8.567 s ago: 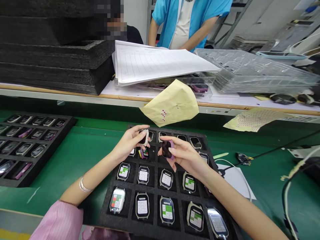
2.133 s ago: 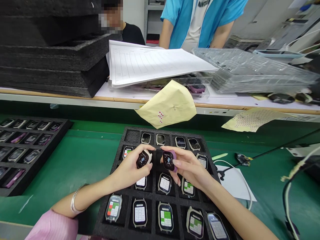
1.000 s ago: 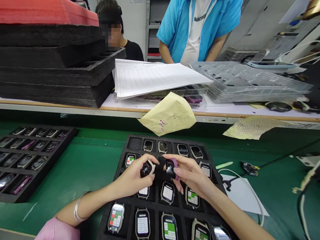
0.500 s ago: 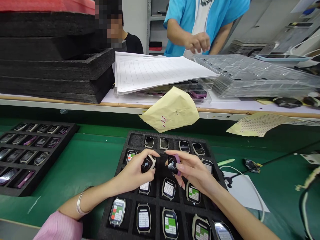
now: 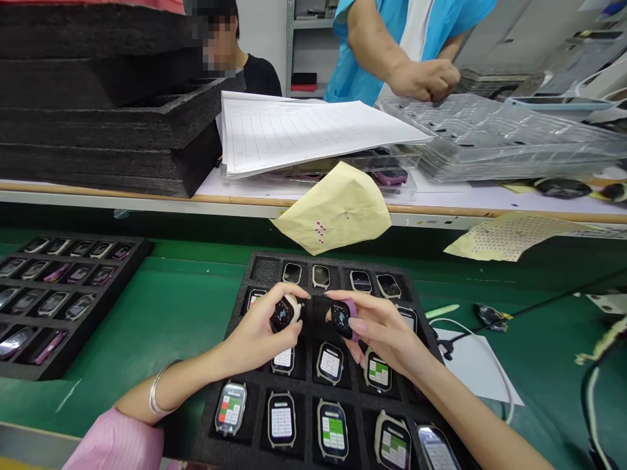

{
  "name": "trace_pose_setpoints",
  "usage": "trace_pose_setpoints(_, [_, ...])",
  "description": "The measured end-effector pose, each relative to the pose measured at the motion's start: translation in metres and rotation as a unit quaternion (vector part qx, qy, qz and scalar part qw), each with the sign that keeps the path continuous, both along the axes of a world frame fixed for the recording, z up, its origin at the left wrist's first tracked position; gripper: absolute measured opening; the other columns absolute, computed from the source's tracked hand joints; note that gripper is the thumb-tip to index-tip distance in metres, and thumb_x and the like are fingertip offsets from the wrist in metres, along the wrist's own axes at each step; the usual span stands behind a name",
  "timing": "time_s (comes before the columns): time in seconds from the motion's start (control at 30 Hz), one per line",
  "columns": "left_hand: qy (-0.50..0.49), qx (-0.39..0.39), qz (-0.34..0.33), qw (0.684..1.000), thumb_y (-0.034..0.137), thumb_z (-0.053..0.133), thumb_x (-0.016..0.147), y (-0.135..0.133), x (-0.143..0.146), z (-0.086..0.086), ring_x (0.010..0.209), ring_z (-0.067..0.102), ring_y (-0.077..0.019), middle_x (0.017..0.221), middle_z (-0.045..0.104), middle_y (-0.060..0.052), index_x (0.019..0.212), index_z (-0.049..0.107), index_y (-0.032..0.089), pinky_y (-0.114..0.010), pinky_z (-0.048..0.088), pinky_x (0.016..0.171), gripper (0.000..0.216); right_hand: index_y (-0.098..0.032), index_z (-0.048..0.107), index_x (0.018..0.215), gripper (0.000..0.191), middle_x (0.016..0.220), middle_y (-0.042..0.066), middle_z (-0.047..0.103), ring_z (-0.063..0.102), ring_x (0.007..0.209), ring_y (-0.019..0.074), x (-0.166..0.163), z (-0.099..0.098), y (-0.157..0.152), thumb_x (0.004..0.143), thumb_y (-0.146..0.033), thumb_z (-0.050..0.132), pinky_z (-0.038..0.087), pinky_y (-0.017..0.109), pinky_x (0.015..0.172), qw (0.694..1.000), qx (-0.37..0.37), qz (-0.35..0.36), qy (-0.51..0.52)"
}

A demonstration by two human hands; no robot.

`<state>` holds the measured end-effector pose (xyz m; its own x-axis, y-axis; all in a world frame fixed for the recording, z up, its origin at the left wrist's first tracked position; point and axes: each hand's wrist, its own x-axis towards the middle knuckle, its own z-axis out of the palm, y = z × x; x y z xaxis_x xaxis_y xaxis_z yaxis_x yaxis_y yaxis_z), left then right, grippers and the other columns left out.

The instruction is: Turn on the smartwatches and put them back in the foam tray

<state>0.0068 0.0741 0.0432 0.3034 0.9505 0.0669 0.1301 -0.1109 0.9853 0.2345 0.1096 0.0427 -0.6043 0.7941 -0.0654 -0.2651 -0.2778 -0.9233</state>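
Currently, the fingers (image 5: pixel 288 335) of the left hand (image 5: pixel 262 323) grasp a white-cased, dark-screened smartwatch (image 5: pixel 283 314) and those of the right hand (image 5: pixel 386 323) a purple-cased, dark-screened smartwatch (image 5: pixel 341 318), side by side but apart above the black foam tray (image 5: pixel 267 269).

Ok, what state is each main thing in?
left hand, closed on white watch
white watch, held, screen lit
right hand, closed on purple watch
purple watch, held, screen lit
front-row watches, screens lit
back-row watches, screens dark
clear plastic trays, stacked
yellow paper, creased, drooping
black foam trays, stacked
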Motion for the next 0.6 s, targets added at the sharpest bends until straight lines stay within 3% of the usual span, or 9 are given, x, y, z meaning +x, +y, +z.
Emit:
trace_pose_setpoints(0.17, [-0.002,-0.027,0.006,1.000,0.015,0.058,0.085,0.004,0.001,-0.004,0.076,0.051,-0.0128,0.087,0.054,0.001,0.117,0.052,0.022,-0.024,0.042,0.071,0.033,-0.018,0.064,0.123,0.038,0.067,0.000,0.060,0.060,0.048,0.0122,0.001,-0.005,0.002,0.086,-0.026,0.069,0.052,0.021,0.043,1.000,-0.022,0.014,-0.013])
trace_pose_setpoints(0.33, [-0.130,-0.150,-0.004,0.980,0.023,0.067,0.078,0.009,0.004,-0.003,0.069,0.056,-0.0130,0.090,0.056,-0.001,0.121,0.051,0.019,-0.024,0.047,0.057,0.046,-0.016,0.055,0.131,0.045,0.087,0.008,0.066,0.064,0.060,0.0152,0.000,-0.006,0.005,0.089,-0.028,0.065,0.052,0.023,0.047,0.998,-0.061,0.026,-0.012])
trace_pose_setpoints(0.47, [-0.221,-0.228,0.038,0.948,0.019,0.064,0.076,0.013,0.004,-0.001,0.086,0.064,-0.0204,0.105,0.062,-0.008,0.121,0.054,0.017,-0.034,0.054,0.072,0.046,-0.017,0.056,0.125,0.039,0.101,0.012,0.066,0.064,0.061,0.0145,-0.001,-0.010,0.007,0.088,-0.027,0.065,0.050,0.023,0.047,0.998,-0.059,0.018,-0.024])
trace_pose_setpoints(0.6, [-0.252,-0.243,0.047,0.936,0.016,0.063,0.076,0.014,0.002,-0.002,0.096,0.065,-0.0246,0.111,0.065,-0.010,0.118,0.059,0.017,-0.040,0.054,0.082,0.041,-0.018,0.056,0.124,0.040,0.100,0.010,0.067,0.066,0.059,0.0156,-0.003,-0.015,0.009,0.086,-0.025,0.065,0.050,0.024,0.044,0.998,-0.038,-0.017,-0.038])
